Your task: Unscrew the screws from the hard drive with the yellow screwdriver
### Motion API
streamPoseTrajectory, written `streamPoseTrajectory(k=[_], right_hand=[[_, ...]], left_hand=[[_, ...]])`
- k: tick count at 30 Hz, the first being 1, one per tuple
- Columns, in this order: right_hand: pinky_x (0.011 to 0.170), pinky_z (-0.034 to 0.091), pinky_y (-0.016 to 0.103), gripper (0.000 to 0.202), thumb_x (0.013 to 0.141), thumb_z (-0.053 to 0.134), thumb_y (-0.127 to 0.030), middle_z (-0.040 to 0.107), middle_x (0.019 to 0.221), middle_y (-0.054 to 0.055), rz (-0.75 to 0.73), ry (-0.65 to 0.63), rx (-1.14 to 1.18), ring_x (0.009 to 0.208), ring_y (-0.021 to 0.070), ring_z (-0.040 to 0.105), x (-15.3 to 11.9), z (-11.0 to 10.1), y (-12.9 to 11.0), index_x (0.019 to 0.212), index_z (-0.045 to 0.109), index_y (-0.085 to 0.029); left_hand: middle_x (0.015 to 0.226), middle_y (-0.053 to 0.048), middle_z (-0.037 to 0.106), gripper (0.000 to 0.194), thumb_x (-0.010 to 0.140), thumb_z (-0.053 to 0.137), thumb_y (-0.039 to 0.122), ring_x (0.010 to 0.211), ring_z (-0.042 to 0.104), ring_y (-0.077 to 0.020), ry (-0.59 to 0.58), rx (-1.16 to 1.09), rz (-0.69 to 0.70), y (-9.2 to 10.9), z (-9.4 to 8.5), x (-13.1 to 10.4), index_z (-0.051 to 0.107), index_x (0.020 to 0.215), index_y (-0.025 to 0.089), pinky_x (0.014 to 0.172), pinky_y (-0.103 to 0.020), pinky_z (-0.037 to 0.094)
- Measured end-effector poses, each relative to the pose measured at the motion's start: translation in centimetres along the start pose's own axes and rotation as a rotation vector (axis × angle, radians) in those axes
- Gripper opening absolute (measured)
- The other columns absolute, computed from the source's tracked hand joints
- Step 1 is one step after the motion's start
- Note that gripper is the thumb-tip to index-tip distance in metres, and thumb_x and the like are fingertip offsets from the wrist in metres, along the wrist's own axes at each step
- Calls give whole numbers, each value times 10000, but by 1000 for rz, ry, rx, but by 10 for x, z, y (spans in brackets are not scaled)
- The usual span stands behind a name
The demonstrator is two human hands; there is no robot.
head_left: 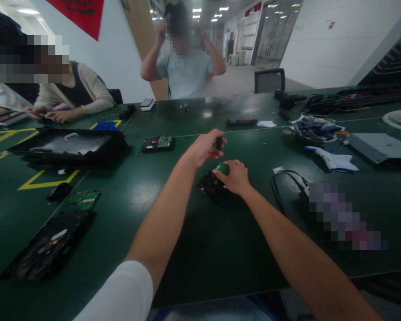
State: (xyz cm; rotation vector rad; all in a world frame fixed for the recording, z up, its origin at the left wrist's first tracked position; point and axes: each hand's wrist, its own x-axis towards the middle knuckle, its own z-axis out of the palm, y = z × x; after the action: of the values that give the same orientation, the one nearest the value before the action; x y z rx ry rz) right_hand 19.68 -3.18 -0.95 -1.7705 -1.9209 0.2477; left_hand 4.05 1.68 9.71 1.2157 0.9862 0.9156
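In the middle of the green table lies a black hard drive [211, 183], tilted slightly to my view. Just above its far side, my right hand [236, 176] pinches a small green piece [223, 168] that looks like a circuit board. Part of the drive is hidden under that hand. My left hand [208, 146] is raised a little beyond the drive, its fingers curled around a small dark piece [219, 141] whose kind I cannot make out.
Another hard drive [157, 143] and a stack of black trays [73, 145] stand left. Nearer are a loose circuit board [85, 199] and a black casing [50, 245]. Rightward lie a glove [334, 159], a metal box [382, 148] and a cable [277, 191]. Two people [190, 73] sit across.
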Motion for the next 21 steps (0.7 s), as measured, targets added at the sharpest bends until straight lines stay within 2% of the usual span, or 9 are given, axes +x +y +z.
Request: streamPoseTrajectory(k=[5, 13, 21], right_hand=[[980, 464, 503, 577, 908, 608, -671, 656, 1269, 145, -2, -1, -6, 1184, 359, 603, 0, 0, 0, 1256, 670, -215], [990, 456, 508, 560, 915, 592, -674, 657, 1275, 140, 3, -6, -6, 1187, 356, 595, -1, 0, 0, 1234, 673, -221], [983, 459, 502, 578, 910, 593, -692, 659, 1263, 141, 1, -1, -14, 1184, 359, 599, 0, 1, 1, 1242, 670, -225]], left_hand=[[923, -104, 742, 317, 893, 586, 501, 589, 664, -162, -38, -62, -24, 0, 3, -2, 649, 928, 192, 523, -269, 486], [887, -106, 733, 310, 899, 551, 473, 602, 682, -168, 39, -30, -5, 1, 3, -1, 659, 886, 182, 529, -265, 495], [881, -101, 733, 322, 894, 563, 515, 684, 734, -213, 31, -72, -40, 2, 3, -3, 622, 883, 198, 586, -288, 529]])
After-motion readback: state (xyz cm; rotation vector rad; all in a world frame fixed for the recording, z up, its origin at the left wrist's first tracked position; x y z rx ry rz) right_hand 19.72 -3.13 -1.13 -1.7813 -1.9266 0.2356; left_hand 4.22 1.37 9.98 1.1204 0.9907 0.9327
